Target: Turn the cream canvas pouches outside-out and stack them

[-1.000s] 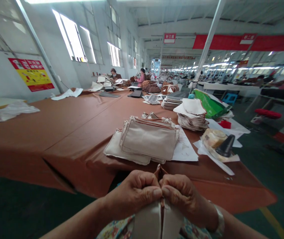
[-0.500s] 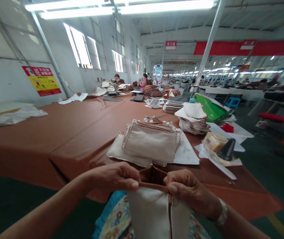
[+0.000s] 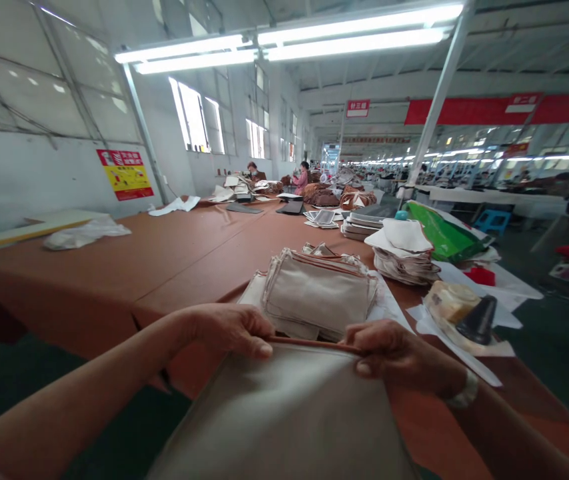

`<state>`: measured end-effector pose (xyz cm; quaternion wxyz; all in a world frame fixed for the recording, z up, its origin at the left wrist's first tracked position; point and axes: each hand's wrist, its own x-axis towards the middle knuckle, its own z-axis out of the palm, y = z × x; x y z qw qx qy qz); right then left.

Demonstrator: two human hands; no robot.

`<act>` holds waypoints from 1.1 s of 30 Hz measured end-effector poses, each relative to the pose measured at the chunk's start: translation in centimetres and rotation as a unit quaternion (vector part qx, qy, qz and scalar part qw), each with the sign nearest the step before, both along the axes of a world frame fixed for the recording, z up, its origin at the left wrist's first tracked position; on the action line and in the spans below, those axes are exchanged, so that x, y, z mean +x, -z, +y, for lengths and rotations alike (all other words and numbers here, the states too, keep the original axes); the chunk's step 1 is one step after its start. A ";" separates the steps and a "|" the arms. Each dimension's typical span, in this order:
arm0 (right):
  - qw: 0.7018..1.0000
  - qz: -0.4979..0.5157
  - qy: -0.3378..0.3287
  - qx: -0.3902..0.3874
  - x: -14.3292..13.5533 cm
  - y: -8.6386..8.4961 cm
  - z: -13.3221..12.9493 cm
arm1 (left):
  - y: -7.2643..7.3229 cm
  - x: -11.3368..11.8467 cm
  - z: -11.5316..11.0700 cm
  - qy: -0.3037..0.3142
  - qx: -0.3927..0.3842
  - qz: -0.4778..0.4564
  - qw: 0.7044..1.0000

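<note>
Close in front of me hangs a pale fabric pouch (image 3: 289,407) with a brown-edged top. My left hand (image 3: 232,331) pinches its upper left edge, thumb on the near side. My right hand (image 3: 394,353) grips the upper right edge, fingers curled over it; a band circles that wrist. Between the two hands the brown edge runs almost straight, and the pouch's broad plain face shows. Its lower end runs out of view. Just beyond the hands, a pile of similar pale pieces with brown edges (image 3: 317,293) lies on the brown-covered table (image 3: 179,260).
Right of the pile stand another stack of pale pieces (image 3: 404,257), a green bag (image 3: 444,230) and a tape roll (image 3: 452,303) beside a black cone (image 3: 479,320). A crumpled plastic bag (image 3: 87,231) lies at the left. Two people sit at the far end.
The pouch has been lifted and turned: its open mouth and zip-like strip showed before, now a plain face does. Its top edge is pulled straighter. The view has shifted left.
</note>
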<state>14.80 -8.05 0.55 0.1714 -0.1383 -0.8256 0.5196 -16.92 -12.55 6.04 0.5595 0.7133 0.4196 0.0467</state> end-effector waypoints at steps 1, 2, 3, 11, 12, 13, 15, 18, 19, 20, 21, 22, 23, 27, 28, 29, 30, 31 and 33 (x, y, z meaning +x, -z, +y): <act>1.000 -0.014 0.010 0.013 0.6 0.7 0.4 | 0.2 -0.9 -0.1 -0.016 -0.007 -0.010 1.000; 0.999 -0.032 0.015 0.026 1.1 1.4 0.9 | 0.4 -1.4 -0.2 -0.031 -0.006 -0.022 0.999; 0.998 -0.049 0.016 0.038 1.2 2.1 1.2 | 0.6 -1.4 -0.4 -0.042 0.000 -0.035 0.999; 0.992 -0.044 -0.053 0.107 -4.2 1.8 -2.3 | 2.4 6.7 -3.2 0.004 -0.070 -0.064 0.995; 0.995 -0.019 -0.041 0.092 -4.9 1.5 -3.0 | 2.5 7.2 -3.6 -0.016 -0.022 -0.055 0.998; 0.998 0.011 -0.028 0.062 -5.4 1.4 -3.6 | 2.6 7.5 -3.9 -0.047 0.031 -0.058 0.997; 0.997 0.081 -0.011 -0.008 -6.3 1.4 -4.2 | 2.4 7.9 -4.3 -0.145 0.128 -0.087 0.977; 0.987 0.147 -0.011 -0.064 -7.2 1.5 -4.3 | 1.6 8.1 -3.9 -0.298 0.234 -0.106 0.919; 0.986 0.155 -0.004 -0.063 -7.5 1.5 -4.2 | 1.3 8.2 -3.6 -0.332 0.256 -0.103 0.902; 0.986 0.160 0.007 -0.056 -7.7 1.5 -4.0 | 1.1 8.3 -3.2 -0.357 0.275 -0.103 0.887; 0.986 0.160 0.021 -0.047 -7.9 1.4 -3.8 | 0.8 8.4 -2.8 -0.375 0.292 -0.103 0.874; 0.986 0.158 0.035 -0.039 -8.0 1.4 -3.6 | 0.7 8.4 -2.3 -0.387 0.311 -0.100 0.862; 0.986 0.154 0.049 -0.031 -8.1 1.3 -3.3 | 0.8 8.5 -1.9 -0.394 0.335 -0.092 0.851; 0.987 0.122 0.095 0.049 -7.6 1.7 -2.5 | 2.5 7.7 -0.4 -0.340 0.319 -0.069 0.882; 0.986 0.114 0.097 0.073 -7.2 2.1 -2.3 | 3.3 7.2 -0.2 -0.299 0.266 -0.082 0.913; 0.985 0.105 0.098 0.091 -6.7 2.5 -2.2 | 4.2 6.7 0.0 -0.252 0.207 -0.097 0.940; 0.986 0.092 0.099 0.102 -6.2 2.9 -2.1 | 5.1 6.2 0.1 -0.207 0.155 -0.108 0.960; 0.986 0.077 0.104 0.109 -5.7 3.4 -2.0 | 6.0 5.8 0.1 -0.173 0.119 -0.114 0.971; 0.985 0.045 0.115 0.119 -4.7 4.3 -1.9 | 7.5 5.2 0.0 -0.142 0.076 -0.120 0.980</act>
